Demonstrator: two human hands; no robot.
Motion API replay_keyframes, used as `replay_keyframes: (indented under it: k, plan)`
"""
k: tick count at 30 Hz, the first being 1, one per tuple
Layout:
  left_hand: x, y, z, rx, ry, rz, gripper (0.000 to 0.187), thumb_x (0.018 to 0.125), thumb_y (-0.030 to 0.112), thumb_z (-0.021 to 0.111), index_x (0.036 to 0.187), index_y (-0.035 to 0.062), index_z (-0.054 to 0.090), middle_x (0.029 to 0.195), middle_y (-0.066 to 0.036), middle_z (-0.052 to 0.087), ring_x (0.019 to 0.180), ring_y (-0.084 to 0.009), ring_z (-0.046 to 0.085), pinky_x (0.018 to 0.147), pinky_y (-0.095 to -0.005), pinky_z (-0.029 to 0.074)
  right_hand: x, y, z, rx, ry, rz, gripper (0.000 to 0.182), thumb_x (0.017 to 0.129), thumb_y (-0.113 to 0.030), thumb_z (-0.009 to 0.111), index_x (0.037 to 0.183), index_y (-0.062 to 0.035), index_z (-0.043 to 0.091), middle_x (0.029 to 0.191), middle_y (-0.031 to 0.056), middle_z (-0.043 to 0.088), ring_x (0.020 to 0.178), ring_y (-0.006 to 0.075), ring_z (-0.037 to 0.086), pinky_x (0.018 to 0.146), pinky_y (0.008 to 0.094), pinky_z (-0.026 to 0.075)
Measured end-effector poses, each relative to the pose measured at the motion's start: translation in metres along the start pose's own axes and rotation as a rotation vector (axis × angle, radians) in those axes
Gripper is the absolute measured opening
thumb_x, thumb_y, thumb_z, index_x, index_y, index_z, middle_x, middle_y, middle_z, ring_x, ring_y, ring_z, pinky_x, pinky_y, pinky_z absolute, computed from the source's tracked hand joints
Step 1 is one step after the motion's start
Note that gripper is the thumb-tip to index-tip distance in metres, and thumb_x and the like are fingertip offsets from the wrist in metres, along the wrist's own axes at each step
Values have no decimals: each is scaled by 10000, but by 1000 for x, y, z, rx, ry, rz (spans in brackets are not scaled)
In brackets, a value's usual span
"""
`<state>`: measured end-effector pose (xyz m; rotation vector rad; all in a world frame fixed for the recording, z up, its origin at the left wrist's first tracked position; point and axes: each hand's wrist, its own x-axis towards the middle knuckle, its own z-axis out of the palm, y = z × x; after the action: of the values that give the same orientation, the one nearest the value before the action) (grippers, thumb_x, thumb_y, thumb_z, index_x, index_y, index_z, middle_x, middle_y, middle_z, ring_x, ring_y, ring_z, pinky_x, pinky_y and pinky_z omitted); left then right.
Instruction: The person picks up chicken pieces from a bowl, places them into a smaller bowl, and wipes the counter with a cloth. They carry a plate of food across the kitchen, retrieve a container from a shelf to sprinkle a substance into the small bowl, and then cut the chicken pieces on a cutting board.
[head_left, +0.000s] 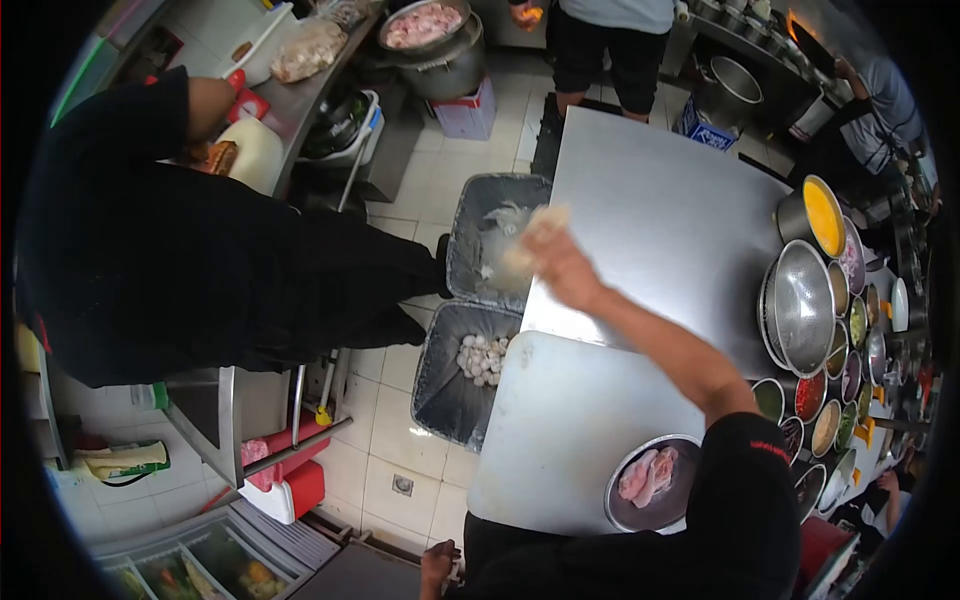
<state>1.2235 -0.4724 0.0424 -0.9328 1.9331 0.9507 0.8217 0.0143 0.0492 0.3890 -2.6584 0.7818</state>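
My right hand (562, 262) reaches over the upper black-lined bin (468, 215), next to the edge of the steel table (660, 190). Motion blurs its fingers, and a pale, smeared thing shows in them whose kind I cannot make out. Whitish, translucent material lies inside that bin. Low at my side, my left hand (438, 570) has curled fingers, with a small pale bit showing beside them. A metal bowl (684, 508) with pieces of raw pink meat (650, 476) stands near my body on the white cutting board (560, 420).
A lower bin (425, 385) holds several whitish round things. Stacked colanders (803, 308), a pot of yellow liquid (823, 215) and several ingredient bowls line the right side. A person in black (220, 240) stands at left; others work at the back, one near a flaming pan.
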Motion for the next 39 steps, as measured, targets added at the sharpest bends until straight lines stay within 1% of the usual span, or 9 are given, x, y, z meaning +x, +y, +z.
replay_keyframes:
  k: [5, 10, 17, 23, 25, 27, 29, 30, 39]
  plan:
    - [50, 12, -17, -58, -24, 52, 328, 903, 256, 565, 1010, -48, 624, 827, -118, 688, 726, -179, 674, 583, -291, 519, 23, -86, 40, 401, -227, 204, 230, 920, -196, 520, 1069, -30, 573, 1086, 157, 581, 997, 342, 527, 931, 387, 401]
    - [72, 23, -36, -198, -109, -63, 329, 897, 226, 568, 1051, -65, 579, 844, -157, 673, 728, -220, 669, 572, -311, 527, 24, -90, -25, 666, 317, 542, 225, 918, -168, 527, 1064, 3, 546, 971, 180, 602, 871, 300, 599, 790, 369, 471]
    - [79, -22, -49, -251, -87, -286, 407, 875, 281, 537, 1113, -50, 545, 915, -184, 660, 777, -260, 666, 629, -343, 543, -83, 57, -136, -316, 753, 787, 279, 937, -215, 435, 1093, 0, 519, 1088, 254, 520, 1050, 401, 474, 908, 462, 359]
    - [49, -57, -40, -197, -86, -304, 391, 881, 260, 521, 1134, -39, 538, 950, -177, 656, 818, -246, 656, 665, -335, 537, -106, 197, -152, -664, 432, 1202, 561, 884, -391, 421, 1313, -29, 409, 1334, 321, 323, 1256, 515, 248, 985, 619, 242]
    - [27, -73, -36, -180, -81, -315, 387, 883, 253, 516, 1141, -35, 536, 962, -175, 654, 831, -242, 652, 677, -333, 535, -97, 267, -134, -1283, 580, 964, 522, 855, -336, 451, 1285, -40, 433, 1274, 275, 407, 1229, 448, 332, 930, 573, 316]
    - [9, -88, -33, -154, -79, -332, 382, 885, 246, 511, 1148, -31, 534, 974, -173, 653, 845, -237, 648, 690, -330, 533, -43, 260, -155, -1110, 260, 960, 356, 744, -244, 552, 1071, -110, 592, 1159, 118, 577, 1141, 276, 503, 903, 518, 383]
    - [-10, -102, -33, -128, -84, -351, 378, 887, 239, 506, 1155, -27, 531, 986, -171, 652, 858, -233, 645, 702, -327, 531, -7, 295, -125, -1278, 663, 209, 203, 732, -207, 540, 889, -151, 656, 870, 48, 663, 864, 255, 630, 788, 410, 471]
    - [-15, -105, -32, -115, -89, -355, 377, 888, 235, 503, 1159, -25, 530, 992, -170, 651, 865, -231, 643, 708, -326, 530, 29, 268, -109, -925, 438, 635, 199, 747, -209, 525, 872, -135, 661, 874, 74, 662, 854, 289, 626, 754, 437, 475]
    - [54, -106, -42, 158, -315, -6, 364, 896, 204, 480, 1191, -7, 520, 1045, -160, 645, 926, -210, 626, 763, -314, 520, 58, 21, 9, 231, -21, 339, 280, 840, -50, 533, 1113, -39, 596, 1106, 167, 599, 1081, 331, 535, 937, 401, 417]
